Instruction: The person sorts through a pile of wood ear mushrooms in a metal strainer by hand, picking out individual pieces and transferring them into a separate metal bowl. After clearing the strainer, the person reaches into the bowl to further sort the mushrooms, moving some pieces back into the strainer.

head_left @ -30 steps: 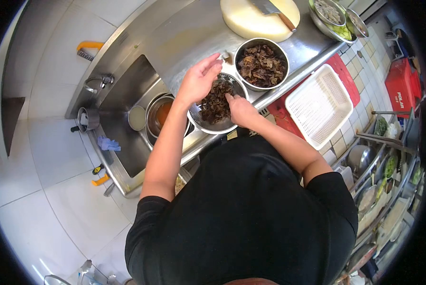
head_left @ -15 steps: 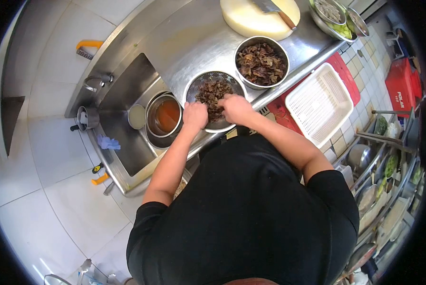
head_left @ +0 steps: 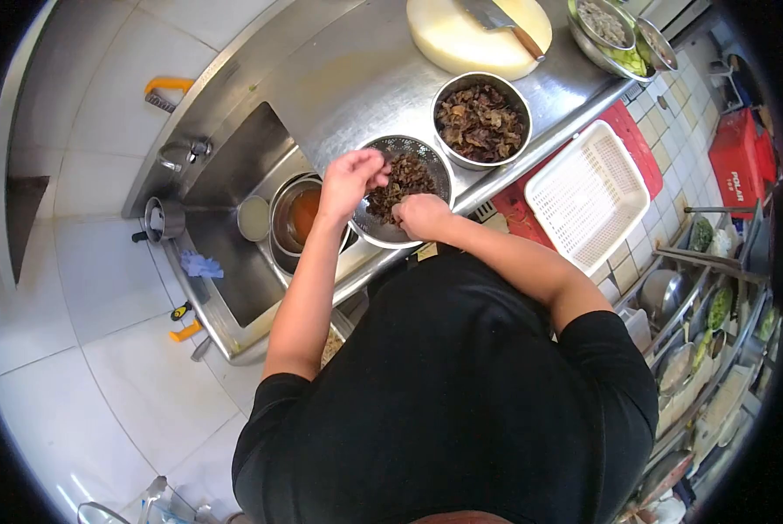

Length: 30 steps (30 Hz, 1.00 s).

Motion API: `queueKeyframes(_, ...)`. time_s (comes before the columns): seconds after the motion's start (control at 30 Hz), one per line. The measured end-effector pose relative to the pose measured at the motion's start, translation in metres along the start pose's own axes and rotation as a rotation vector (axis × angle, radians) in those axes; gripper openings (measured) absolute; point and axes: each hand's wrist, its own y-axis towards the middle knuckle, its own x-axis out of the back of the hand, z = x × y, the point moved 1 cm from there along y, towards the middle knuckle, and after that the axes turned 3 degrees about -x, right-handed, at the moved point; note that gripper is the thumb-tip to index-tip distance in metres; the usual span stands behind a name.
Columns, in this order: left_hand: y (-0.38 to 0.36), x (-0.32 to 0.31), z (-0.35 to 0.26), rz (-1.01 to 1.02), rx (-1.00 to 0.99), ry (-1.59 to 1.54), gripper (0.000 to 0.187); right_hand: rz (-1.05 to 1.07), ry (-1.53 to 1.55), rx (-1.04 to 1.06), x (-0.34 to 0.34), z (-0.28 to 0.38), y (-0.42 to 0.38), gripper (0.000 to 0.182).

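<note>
A perforated metal colander [head_left: 440, 166] holding dark brown, leafy-looking pieces [head_left: 406, 177] stands at the counter's front edge beside the sink. My left hand [head_left: 353, 181] is raised over its left rim, fingers curled; whether they hold anything is too small to tell. My right hand [head_left: 422, 217] reaches in at the lower side, its fingers closed down against the pieces, with the fingertips hidden. Just to the right, a steel pot [head_left: 482, 120] is filled with larger dark brown pieces.
A round board [head_left: 474, 44] with a cleaver [head_left: 501, 20] lies at the back. In the sink [head_left: 234, 201] are a pot of orange liquid [head_left: 303, 216] and a small bowl [head_left: 254, 218]. A white basket [head_left: 587, 194] sits right, near bowls of food [head_left: 605, 44].
My left hand has lifted from the pieces and moved up over the rim. My right hand has shifted slightly down and its fingers have drawn in. The colander has moved slightly right.
</note>
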Motion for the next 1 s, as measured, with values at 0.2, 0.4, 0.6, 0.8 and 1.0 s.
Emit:
queueKeyframes(0.2, 0.016, -0.054, -0.072, 0.163, -0.246, -0.189, 0.03, 0.065, 0.014, -0.083, 0.031, 0.008, -0.016, 0.022)
queueKeyframes(0.4, 0.031, -0.011, -0.025, 0.19, -0.19, 1.037, 0.07, -0.54, -0.04, -0.111, 0.034, -0.001, -0.013, 0.054)
queueKeyframes(0.6, 0.002, -0.021, 0.078, 0.015, -0.102, 1.106, 0.073, -0.22, -0.115, -0.222, 0.023, -0.015, 0.014, 0.051)
queueKeyframes(0.8, 0.0, 0.018, 0.042, -0.185, -0.172, 0.82, 0.036, -0.239, 0.362, -0.224, 0.054, -0.021, -0.002, 0.032)
queueKeyframes(1.0, -0.007, 0.032, 0.019, -0.097, -0.224, 0.661, 0.029, -0.283, 0.352, -0.159, 0.064, -0.016, -0.017, 0.042)
